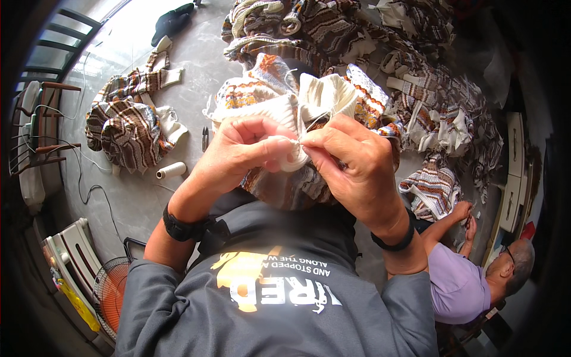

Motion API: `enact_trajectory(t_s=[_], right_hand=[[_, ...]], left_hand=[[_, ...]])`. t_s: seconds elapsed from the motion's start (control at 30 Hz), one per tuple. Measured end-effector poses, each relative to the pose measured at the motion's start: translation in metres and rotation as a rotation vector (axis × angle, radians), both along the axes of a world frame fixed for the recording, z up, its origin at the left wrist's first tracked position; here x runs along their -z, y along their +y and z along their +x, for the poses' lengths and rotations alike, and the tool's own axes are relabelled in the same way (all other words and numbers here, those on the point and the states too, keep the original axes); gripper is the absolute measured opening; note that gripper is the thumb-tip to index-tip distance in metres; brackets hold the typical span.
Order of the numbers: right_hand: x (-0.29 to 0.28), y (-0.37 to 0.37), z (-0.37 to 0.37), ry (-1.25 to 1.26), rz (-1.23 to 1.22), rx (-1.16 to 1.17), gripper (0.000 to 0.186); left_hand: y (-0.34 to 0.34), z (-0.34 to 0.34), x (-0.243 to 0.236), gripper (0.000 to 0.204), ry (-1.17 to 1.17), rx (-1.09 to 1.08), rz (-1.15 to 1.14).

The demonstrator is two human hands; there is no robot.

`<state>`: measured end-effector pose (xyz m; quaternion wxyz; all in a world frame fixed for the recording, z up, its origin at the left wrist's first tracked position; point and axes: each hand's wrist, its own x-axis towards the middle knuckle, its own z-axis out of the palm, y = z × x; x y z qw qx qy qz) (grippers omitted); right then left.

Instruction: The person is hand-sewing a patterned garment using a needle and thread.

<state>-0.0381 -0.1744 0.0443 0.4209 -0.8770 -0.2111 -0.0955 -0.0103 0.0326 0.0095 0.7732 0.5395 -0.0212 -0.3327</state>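
Observation:
A patterned knit sweater (pixel 262 89) in white, orange and brown lies bunched over my lap, its white ribbed band (pixel 326 95) turned up toward me. My left hand (pixel 253 146) pinches a white ribbed edge of it between thumb and fingers. Close against it, my right hand (pixel 351 157) is closed in a pinch at the same spot, with the fingertips of both hands nearly meeting. Whether a needle or thread sits between the right fingertips is too small to make out. Dark bands circle both wrists.
Left on the grey floor lie striped knitwear (pixel 128 125), a white thread cone (pixel 171 171) and small dark snips (pixel 205 138). Heaped knitwear (pixel 440 113) fills the far side and right. A person in a lilac shirt (pixel 458 285) sits at lower right; an orange fan (pixel 113 291) stands lower left.

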Motion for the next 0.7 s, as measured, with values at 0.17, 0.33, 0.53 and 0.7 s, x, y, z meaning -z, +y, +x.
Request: enact_trajectory(t_s=[0.17, 0.33, 0.53, 0.7], right_hand=[[-0.0091, -0.0008, -0.0005, 0.016, -0.05, 0.007, 0.016], [-0.0054, -0.0012, -0.0003, -0.007, -0.035, -0.005, 0.013], [-0.0042, -0.0002, -0.0005, -0.006, -0.077, -0.012, 0.011], [-0.0076, 0.0003, -0.0006, 0.004, -0.089, -0.014, 0.015]], left_hand=[[0.0009, 0.0001, 0.0003, 0.009, 0.006, 0.009, 0.009], [-0.0003, -0.0001, 0.0009, 0.016, 0.016, 0.002, -0.009], [-0.0014, -0.0012, 0.0007, 0.016, 0.014, -0.002, -0.004], [-0.0012, -0.0011, 0.0011, 0.015, 0.006, 0.002, -0.005]])
